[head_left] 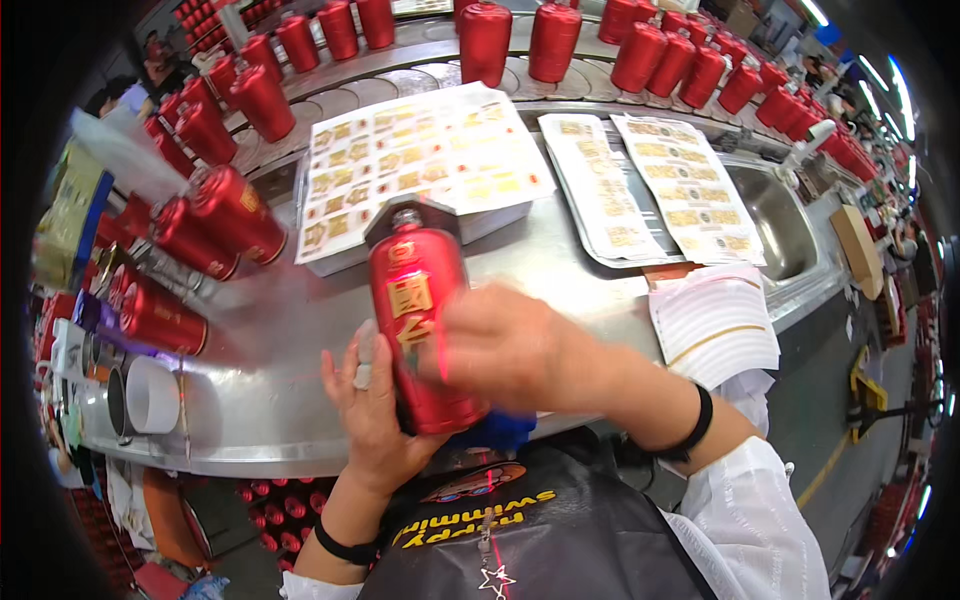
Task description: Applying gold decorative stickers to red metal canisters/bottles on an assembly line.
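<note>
Nearest to us, just above our black apron [560, 530], a glossy red ceramic bottle with gold labels [418, 330] stands tilted between both our hands, over the near edge of the curved grey metal desk [270, 400].

Going from the left: red bottles lying on their sides [200, 240] are stacked at the desk's far left, with a white round cup [152, 395] on its side below them. Our left hand [375, 405] comes next; its palm cups the lower left side of the red bottle, the grip spread, fingers pointing up along the bottle's body. The bottle's dark cap [405, 218] points away from us, toward a large sheet of gold stickers [420, 165] lying on the desk just behind it.

Our right hand [510, 350] lies against the bottle's right side, blurred with motion; its fingers press on the front by the gold label, but we cannot tell how tightly the grip is closed. A blue cloth [500, 430] shows beneath this hand.

Further right, two more sticker sheets [650, 185] lie side by side, then a stack of white striped papers [715, 325] at the desk's edge, and a steel sink basin [775, 215]. Upright red bottles [660, 55] line the conveyor along the back.
</note>
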### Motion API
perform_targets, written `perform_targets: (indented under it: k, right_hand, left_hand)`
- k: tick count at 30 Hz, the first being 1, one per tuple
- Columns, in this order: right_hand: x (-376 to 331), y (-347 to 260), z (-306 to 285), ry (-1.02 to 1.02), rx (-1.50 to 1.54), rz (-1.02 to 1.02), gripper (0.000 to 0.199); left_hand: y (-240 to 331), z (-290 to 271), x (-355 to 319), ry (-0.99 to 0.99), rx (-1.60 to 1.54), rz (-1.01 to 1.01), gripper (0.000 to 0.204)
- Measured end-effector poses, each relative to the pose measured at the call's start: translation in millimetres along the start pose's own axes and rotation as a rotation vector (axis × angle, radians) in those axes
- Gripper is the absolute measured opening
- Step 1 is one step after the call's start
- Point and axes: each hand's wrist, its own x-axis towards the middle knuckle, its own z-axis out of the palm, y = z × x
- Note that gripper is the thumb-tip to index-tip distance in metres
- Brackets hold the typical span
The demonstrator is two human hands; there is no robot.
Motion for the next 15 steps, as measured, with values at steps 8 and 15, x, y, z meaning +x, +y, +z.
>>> perform_targets:
  k: [8, 15]
  right_hand:
    - [-59.8, 49.3, -82.3, -0.097, -0.135, 0.53, 0.044]
    - [-279.6, 203.5, -289.1, -0.614, -1.05, 1.282, 0.023]
  left_hand:
    - [-6.5, -0.1, -5.9, -0.023, 0.041, 0.013, 0.104]
    - [-1.9, 10.7, 2.6, -0.008, -0.069, 0.015, 0.099]
